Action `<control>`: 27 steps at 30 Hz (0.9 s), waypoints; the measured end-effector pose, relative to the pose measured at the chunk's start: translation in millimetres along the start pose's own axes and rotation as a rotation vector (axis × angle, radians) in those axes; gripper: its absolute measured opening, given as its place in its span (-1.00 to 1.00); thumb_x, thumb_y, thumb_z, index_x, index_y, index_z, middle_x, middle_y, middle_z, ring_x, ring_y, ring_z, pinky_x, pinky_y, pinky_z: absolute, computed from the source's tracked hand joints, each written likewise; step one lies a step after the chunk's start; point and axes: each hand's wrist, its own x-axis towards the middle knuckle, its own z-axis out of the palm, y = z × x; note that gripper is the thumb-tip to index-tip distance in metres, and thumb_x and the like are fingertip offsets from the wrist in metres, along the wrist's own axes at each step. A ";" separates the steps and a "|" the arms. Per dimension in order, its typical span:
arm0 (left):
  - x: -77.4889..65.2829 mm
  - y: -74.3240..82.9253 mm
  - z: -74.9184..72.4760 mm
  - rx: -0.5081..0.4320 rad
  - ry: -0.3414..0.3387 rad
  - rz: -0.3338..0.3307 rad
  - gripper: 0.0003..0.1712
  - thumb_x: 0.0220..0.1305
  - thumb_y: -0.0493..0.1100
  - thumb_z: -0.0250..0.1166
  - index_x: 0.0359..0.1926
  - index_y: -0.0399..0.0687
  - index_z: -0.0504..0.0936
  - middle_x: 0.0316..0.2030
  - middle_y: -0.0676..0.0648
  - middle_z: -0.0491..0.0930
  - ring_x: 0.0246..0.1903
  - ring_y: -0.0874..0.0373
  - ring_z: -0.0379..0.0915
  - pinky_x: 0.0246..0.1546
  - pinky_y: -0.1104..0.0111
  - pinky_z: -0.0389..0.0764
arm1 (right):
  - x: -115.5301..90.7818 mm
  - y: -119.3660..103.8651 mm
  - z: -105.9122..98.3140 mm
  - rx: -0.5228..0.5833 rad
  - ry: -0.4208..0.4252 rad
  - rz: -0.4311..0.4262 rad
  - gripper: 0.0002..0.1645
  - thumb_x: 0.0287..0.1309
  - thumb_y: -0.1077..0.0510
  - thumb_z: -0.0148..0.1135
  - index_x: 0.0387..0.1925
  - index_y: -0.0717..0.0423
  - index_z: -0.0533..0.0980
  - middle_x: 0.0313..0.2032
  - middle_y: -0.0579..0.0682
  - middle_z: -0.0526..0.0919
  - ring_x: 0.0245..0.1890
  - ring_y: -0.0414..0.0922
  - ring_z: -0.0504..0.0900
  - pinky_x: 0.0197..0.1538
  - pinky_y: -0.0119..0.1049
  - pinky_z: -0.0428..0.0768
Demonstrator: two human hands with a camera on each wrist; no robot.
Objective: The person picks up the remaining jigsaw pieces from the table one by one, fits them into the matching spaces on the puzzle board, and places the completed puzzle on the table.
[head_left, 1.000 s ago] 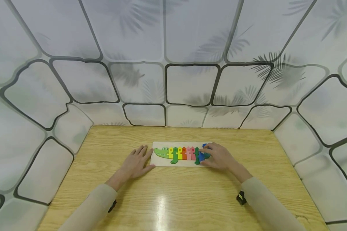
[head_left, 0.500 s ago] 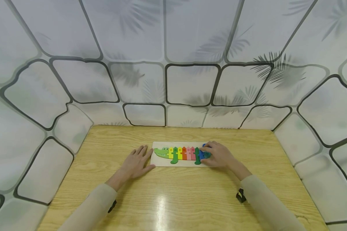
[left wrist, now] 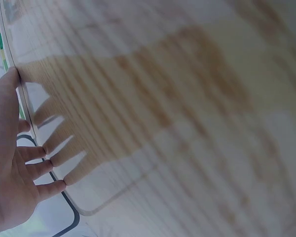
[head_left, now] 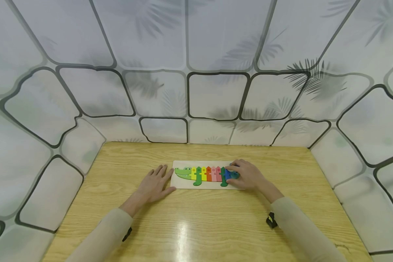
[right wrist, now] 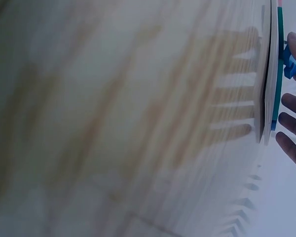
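A wooden crocodile puzzle with a pale board (head_left: pixel 209 185) lies on the table. A green head (head_left: pixel 183 174) is at its left, followed by yellow, green, orange, pink and dark green pieces in a row. At the right end of the row, my right hand (head_left: pixel 249 176) pinches a blue puzzle piece (right wrist: pixel 290 64) between thumb and index finger. In the right wrist view that piece stands tilted at the board's surface, while the other fingers are spread. My left hand (head_left: pixel 155 185) lies flat with fingers spread, its thumb and index fingertips at the board's left edge.
The wood-grain table (head_left: pixel 150 233) reflects a bright light near its front. Pale stone-patterned walls (head_left: pixel 216 94) enclose it at the back and both sides. A black wrist device (head_left: pixel 272 220) sits under the right sleeve.
The right hand has turned and shifted slightly over the board's right end, the pinched blue piece moving with it. The left hand and the board have stayed put.
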 end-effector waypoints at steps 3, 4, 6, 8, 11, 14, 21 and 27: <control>-0.3 0.1 -0.2 0.000 0.003 0.001 -0.06 0.51 0.39 0.09 0.63 -0.10 0.24 0.57 -0.39 0.24 0.57 -0.33 0.21 0.48 -0.24 0.40 | 0.4 0.8 0.5 0.005 0.000 0.001 -0.35 0.25 -0.32 0.42 0.25 -0.11 0.68 0.08 0.00 0.71 0.02 -0.02 0.68 0.09 0.00 0.72; -0.4 0.2 -0.3 -0.001 0.004 0.001 -0.06 0.51 0.39 0.09 0.63 -0.10 0.25 0.57 -0.39 0.24 0.57 -0.33 0.21 0.48 -0.24 0.40 | 0.5 1.1 0.6 0.006 -0.001 0.001 -0.35 0.25 -0.32 0.42 0.25 -0.11 0.68 0.08 0.00 0.71 0.02 -0.01 0.68 0.10 0.01 0.71; -0.5 0.3 -0.4 -0.002 0.006 0.001 -0.07 0.51 0.38 0.10 0.63 -0.11 0.25 0.57 -0.39 0.25 0.57 -0.33 0.21 0.48 -0.24 0.40 | 0.9 1.6 0.7 0.004 -0.006 0.005 -0.35 0.25 -0.32 0.41 0.26 -0.11 0.67 0.09 0.00 0.71 0.02 -0.01 0.68 0.10 0.02 0.71; -0.4 0.5 -0.6 -0.002 0.006 0.002 -0.07 0.51 0.38 0.10 0.63 -0.10 0.25 0.57 -0.39 0.25 0.57 -0.33 0.21 0.48 -0.24 0.40 | 1.3 1.9 0.7 0.000 -0.012 0.010 -0.35 0.26 -0.33 0.40 0.26 -0.12 0.67 0.09 -0.01 0.71 0.03 -0.02 0.68 0.11 0.01 0.71; -0.3 0.5 -0.5 0.000 0.005 0.003 -0.07 0.51 0.39 0.10 0.63 -0.10 0.25 0.57 -0.39 0.25 0.57 -0.33 0.22 0.48 -0.24 0.40 | 2.0 2.2 1.0 -0.005 -0.016 0.018 -0.35 0.26 -0.33 0.40 0.25 -0.12 0.67 0.10 -0.01 0.70 0.04 -0.02 0.67 0.12 0.01 0.71; -0.5 0.2 -0.4 0.002 0.005 0.003 -0.07 0.52 0.39 0.09 0.63 -0.10 0.25 0.57 -0.39 0.25 0.56 -0.33 0.22 0.48 -0.24 0.40 | 2.4 2.0 0.8 -0.002 -0.021 0.025 -0.36 0.26 -0.33 0.40 0.25 -0.13 0.68 0.10 -0.01 0.70 0.04 -0.02 0.67 0.12 0.01 0.71; -0.6 -0.1 -0.2 0.003 0.005 0.006 -0.07 0.52 0.39 0.09 0.63 -0.09 0.24 0.57 -0.39 0.25 0.57 -0.33 0.22 0.48 -0.24 0.40 | 3.2 1.6 -0.3 -0.012 -0.026 0.024 -0.35 0.26 -0.34 0.39 0.25 -0.12 0.68 0.10 0.00 0.69 0.04 -0.02 0.66 0.10 0.01 0.71; -0.4 -0.4 0.0 0.008 0.009 0.009 -0.06 0.51 0.40 0.09 0.63 -0.09 0.25 0.57 -0.40 0.26 0.56 -0.33 0.23 0.47 -0.24 0.41 | 2.8 2.0 -0.8 -0.014 -0.022 0.014 -0.36 0.26 -0.34 0.39 0.23 -0.11 0.68 0.09 0.00 0.69 0.03 -0.01 0.66 0.10 0.02 0.71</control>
